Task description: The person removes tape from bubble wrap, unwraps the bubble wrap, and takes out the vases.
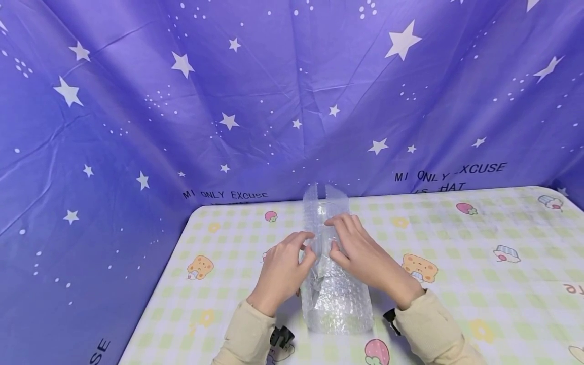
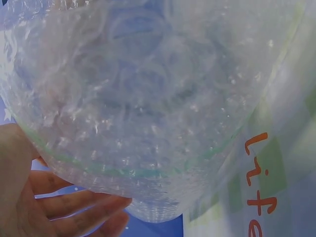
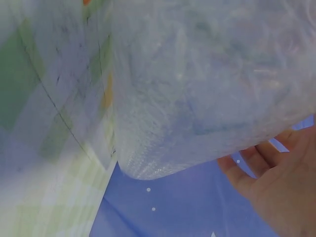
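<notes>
A bundle of clear bubble wrap (image 1: 339,304) lies lengthwise on the table, folded over from both sides so its edges meet near the middle. Whatever may be inside cannot be made out. On the left side of the fold, my left hand (image 1: 285,263) touches the wrap with its fingertips. Farther up on the right side, my right hand (image 1: 362,248) rests its fingers and thumb on the film. Each wrist view is mostly filled by the bubble wrap (image 2: 148,98), with lightly bent fingers along its surface.
A tablecloth (image 1: 456,294) with green checks and cartoon prints covers the table. Behind and to the left hangs a purple cloth (image 1: 274,76) with white stars. The far end of the wrap reaches the table's back edge. Dark wrist mounts (image 1: 282,336) sit under the sleeves.
</notes>
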`<state>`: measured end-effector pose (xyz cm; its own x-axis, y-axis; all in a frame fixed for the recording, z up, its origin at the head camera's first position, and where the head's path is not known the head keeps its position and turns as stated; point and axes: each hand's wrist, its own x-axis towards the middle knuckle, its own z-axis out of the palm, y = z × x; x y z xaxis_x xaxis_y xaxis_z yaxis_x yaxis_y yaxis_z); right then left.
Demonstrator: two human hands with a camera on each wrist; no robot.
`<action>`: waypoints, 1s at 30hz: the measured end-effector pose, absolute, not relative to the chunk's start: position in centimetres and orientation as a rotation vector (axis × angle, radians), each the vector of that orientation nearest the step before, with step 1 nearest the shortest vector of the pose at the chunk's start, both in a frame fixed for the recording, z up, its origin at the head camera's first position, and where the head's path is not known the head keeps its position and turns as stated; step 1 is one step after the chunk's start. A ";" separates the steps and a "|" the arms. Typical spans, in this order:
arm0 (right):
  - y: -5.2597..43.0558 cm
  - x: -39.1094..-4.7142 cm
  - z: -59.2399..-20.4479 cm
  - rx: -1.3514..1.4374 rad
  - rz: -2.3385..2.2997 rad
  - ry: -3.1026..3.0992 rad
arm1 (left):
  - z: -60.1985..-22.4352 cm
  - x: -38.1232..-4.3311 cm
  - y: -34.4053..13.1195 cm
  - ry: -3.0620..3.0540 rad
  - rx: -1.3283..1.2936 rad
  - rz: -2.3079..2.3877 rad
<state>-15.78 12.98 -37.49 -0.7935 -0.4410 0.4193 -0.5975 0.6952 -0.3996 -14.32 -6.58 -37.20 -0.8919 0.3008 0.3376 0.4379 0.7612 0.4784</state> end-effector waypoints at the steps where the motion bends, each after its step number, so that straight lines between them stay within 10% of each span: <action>1: 13.0 -15.8 -37.5 0.818 0.769 -2.624 | -37.2 -14.3 -6.6 -2.717 -0.580 -0.824; 30: 15.9 -16.2 -37.5 0.790 0.751 -2.717 | -37.4 -14.5 -7.5 -2.728 -0.531 -0.804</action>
